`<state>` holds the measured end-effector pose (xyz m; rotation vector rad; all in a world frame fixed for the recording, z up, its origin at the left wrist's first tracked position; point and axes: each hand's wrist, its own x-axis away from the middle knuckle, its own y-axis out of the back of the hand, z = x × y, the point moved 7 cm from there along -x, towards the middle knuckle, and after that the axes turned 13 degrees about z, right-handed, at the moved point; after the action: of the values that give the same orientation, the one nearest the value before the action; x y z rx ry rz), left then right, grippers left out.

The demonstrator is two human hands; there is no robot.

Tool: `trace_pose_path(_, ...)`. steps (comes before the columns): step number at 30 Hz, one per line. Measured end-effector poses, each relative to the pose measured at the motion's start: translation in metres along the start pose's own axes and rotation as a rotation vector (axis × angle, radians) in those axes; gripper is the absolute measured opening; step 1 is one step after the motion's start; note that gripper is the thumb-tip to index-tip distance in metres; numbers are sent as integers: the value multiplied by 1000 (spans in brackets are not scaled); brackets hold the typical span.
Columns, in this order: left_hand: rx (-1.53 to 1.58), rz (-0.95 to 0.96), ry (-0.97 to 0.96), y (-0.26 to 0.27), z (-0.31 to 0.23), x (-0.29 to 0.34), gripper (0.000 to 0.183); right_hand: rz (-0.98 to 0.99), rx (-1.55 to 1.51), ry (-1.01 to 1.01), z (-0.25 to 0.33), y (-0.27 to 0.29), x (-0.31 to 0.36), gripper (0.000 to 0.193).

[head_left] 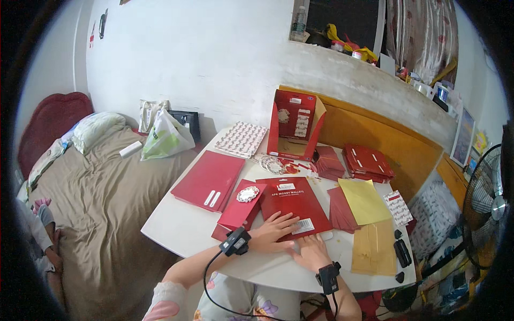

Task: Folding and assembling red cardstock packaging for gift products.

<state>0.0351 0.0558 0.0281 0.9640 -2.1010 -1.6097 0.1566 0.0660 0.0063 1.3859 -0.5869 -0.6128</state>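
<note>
A large flat red cardboard packet [293, 199] with a white label and a barcode patch lies on the white table in front of me. My left hand [274, 233] rests on its lower left part, fingers stretched out. At the packet's lower edge is my right hand [311, 251], its fingers extended against the edge and its thumb close to my left hand. Just left of the packet lie red envelopes [234, 213], the top one bearing a white ornate medallion [248, 193]. To the right, dark red envelopes [342, 211] are fanned out, partly under a yellow sheet [366, 200].
A red open-front box [293, 125] stands at the back, beside red packets [367, 163] and a patterned white sheet [242, 139]. Larger red sheets [206, 182] lie left. A tan clear-looking sleeve [375, 249] and black items [402, 252] lie right, near a fan [484, 203].
</note>
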Motion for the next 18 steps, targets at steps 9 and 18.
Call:
trace_pose_path(9, -123, 238, 178, -12, 29, -44, 72, -130, 49, 30, 4, 3, 6, 67)
trace_pose_path(18, -196, 159, 249, -26, 51, -56, 63, 83, -35, 44, -3, 3, 8, 62)
